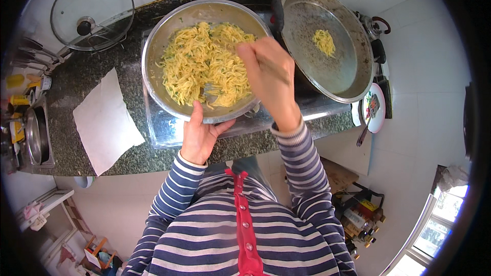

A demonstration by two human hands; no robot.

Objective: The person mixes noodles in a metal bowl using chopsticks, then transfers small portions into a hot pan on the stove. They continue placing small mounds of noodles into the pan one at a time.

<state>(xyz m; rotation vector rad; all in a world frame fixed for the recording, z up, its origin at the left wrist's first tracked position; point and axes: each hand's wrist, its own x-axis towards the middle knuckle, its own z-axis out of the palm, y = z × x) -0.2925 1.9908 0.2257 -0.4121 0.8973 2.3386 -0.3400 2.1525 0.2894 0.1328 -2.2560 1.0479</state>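
A wide stainless steel bowl [153,80] holds yellow shredded food mixture [188,61] flecked with green bits. My left hand [201,134] grips the bowl's near rim, its thumb over the edge and fingers beneath. Above the bowl's right side, my right hand [270,73] is closed around a thin utensil [274,69]; motion blur and my fingers hide what kind. To the right stands a large metal pan [326,15] with dark handles. One small clump of the same shreds [324,43] lies on its bottom.
A glass lid [109,4] leans on the back wall. A white paper sheet [105,122] lies on the speckled stone counter [65,119]. On the right, a plate [379,115] holds a slotted turner [372,109], near a kettle [370,27]. Bottles [364,226] stand lower right.
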